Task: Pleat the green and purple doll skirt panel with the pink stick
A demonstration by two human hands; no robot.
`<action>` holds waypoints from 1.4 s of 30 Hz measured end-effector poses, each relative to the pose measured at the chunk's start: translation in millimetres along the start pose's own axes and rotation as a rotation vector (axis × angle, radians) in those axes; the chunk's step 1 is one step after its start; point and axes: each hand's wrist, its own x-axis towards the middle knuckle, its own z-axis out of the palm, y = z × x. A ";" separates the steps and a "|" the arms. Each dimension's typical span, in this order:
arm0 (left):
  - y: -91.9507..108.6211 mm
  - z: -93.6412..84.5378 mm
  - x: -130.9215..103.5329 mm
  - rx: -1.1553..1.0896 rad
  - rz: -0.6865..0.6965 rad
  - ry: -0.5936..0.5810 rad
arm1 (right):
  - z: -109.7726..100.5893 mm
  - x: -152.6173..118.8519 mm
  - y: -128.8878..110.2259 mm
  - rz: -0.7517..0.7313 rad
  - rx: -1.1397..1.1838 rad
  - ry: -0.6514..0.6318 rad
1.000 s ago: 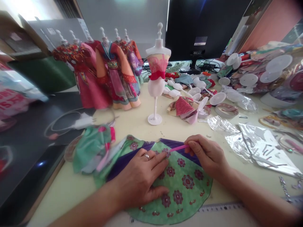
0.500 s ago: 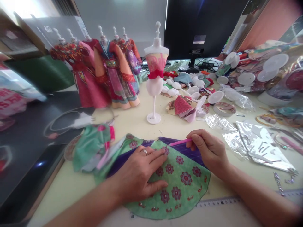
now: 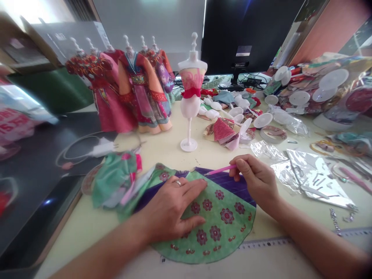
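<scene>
Fabric (image 3: pixel 212 219), green, purplish-flowered and curve-edged, under splayed left hand (image 3: pixel 171 209); pink tool (image 3: pixel 222 169) in pinching right hand (image 3: pixel 257 182).

the pale table (image 3: pixel 162 151) carries a white mannequin (image 3: pixel 190 106), dressed mannequins (image 3: pixel 141 85) at the back left, a tape roll (image 3: pixel 274 135) and silver packet (image 3: pixel 305 162) on the right, and green flowered cloth (image 3: pixel 215 217) overlapping a ruler (image 3: pixel 267 243).

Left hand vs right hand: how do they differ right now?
Pose: the left hand lies palm-down, fingers extended, on the green floral fabric; the right hand is curled, pinching a pink pen-like tool.
Look: the left hand wears a ring; none shows on the right hand.
Shared: both are ungloved.
</scene>
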 end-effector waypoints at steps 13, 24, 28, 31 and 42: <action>20.6 -12.3 -11.0 -0.029 0.082 0.190 | -23.1 20.7 -2.1 0.255 0.434 0.054; 73.1 4.7 13.8 -0.275 -0.113 0.031 | -33.3 15.4 5.1 0.146 0.372 0.072; 47.6 -17.3 15.4 -0.476 -0.336 0.185 | -33.1 9.7 0.4 0.024 0.275 0.030; 24.7 -29.4 15.5 -0.651 -0.520 0.332 | -31.8 3.3 -5.1 -0.074 0.166 -0.017; 2.0 -30.1 6.4 -1.134 -0.728 0.545 | -19.8 -4.0 -3.0 -0.246 -0.408 -0.297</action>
